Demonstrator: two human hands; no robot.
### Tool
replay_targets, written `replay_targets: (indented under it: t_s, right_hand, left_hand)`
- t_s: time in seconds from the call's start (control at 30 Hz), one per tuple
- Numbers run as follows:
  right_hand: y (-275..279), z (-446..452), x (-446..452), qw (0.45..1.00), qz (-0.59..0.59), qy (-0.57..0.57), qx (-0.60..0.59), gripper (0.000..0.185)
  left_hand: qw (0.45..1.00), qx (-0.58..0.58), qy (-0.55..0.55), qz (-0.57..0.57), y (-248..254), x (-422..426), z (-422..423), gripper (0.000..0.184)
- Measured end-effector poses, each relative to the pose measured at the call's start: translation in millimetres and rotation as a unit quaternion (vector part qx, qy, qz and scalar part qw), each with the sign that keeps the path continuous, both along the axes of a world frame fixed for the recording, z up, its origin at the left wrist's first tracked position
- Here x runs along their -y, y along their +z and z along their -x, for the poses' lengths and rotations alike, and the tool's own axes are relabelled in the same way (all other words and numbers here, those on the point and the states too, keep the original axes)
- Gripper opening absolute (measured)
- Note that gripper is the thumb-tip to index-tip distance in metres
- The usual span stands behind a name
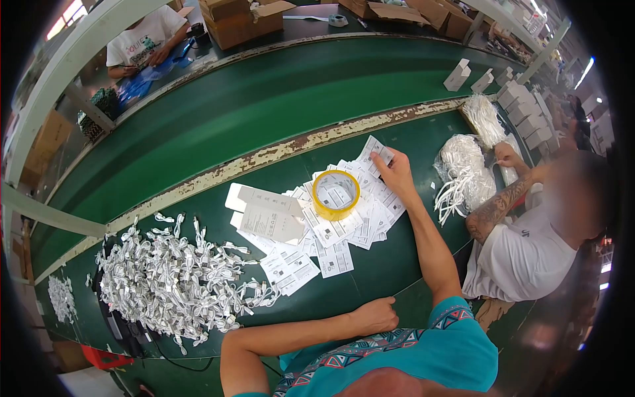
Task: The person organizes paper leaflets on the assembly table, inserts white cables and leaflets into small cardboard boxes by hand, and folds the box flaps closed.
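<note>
Right hand [398, 173], fingers pinched on a slip [372, 148] at the pile's [336, 259] far edge! Left hand [376, 316] curls near the waist, grip hidden. Tape [336, 214] tops the pile; cables [165, 284] heap leftward on the bench [390, 271].

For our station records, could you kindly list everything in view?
Workbench: one, green, foreground
Printed leaflets: many, white, centre
Tape roll: one, yellow, atop leaflets
Printed carton: one, white, left of tape
USB cables: many, white, left
Unclear small items: many, white, far left
Cable bundles: at least two, white, right
Small boxes: several, white, upper right
Conveyor belt: one, green, beyond workbench
Cardboard boxes: several, brown, top
Metal frame: one, pale, left
Plastic: some, blue, upper left
Co-workers: at least two, white-shirted, upper left and right
Shirt: one, teal, bottom
Left grip: one, bare, by workbench edge
Right grip: one, bare, on leaflet
</note>
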State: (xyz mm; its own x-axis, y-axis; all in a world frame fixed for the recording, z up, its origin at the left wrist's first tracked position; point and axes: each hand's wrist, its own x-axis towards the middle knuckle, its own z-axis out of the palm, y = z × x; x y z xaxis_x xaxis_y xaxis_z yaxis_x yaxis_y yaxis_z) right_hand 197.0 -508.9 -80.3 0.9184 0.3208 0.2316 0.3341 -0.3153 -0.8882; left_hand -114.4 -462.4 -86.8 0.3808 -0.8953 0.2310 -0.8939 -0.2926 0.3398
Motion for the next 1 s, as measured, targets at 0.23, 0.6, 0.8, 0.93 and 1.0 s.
replay_targets:
  t_s: [0.23,0.6,0.8,0.93,1.0]
  right_hand:
    - [1,1,-1,1.000,-0.001,-0.002,-0.007,0.023]
    - [-8,-5,2,0.999,-0.019,0.035,0.036,0.021]
    - [4,1,0,1.000,-0.004,0.010,-0.017,0.023]
    - [1,-1,2,1.000,0.008,0.009,-0.018,0.023]
    - [1,-1,2,1.000,0.011,0.012,-0.021,0.024]
  left_hand:
    - [1.000,0.003,0.001,0.004,0,0,0,0.014]
    - [1.000,0.024,-0.002,-0.006,-9,5,3,0.011]
    - [0.999,0.034,0.007,-0.014,-12,9,5,0.012]
    - [0.999,0.043,0.012,-0.001,-17,11,6,0.013]
    - [0.999,0.040,0.011,0.000,-15,10,6,0.013]
